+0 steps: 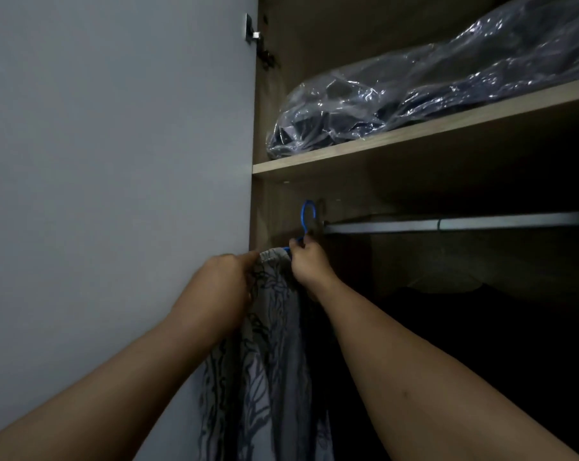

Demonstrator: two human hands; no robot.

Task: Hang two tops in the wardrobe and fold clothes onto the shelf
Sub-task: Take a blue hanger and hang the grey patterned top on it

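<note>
Two hands work at a patterned top (268, 344) on a blue hanger (306, 216): the left hand (228, 277) pinches the fabric's shoulder, the right hand (306, 261) grips the hanger's neck, its hook beside the rail (447, 224). Above, a plastic-wrapped bundle (414, 84) lies on the shelf (348, 149).

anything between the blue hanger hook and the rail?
Nothing visible. The blue hanger, pinched by the right hand, has its hook just left of the rail end, near the wardrobe side panel. Left hand holds the patterned top.
</note>
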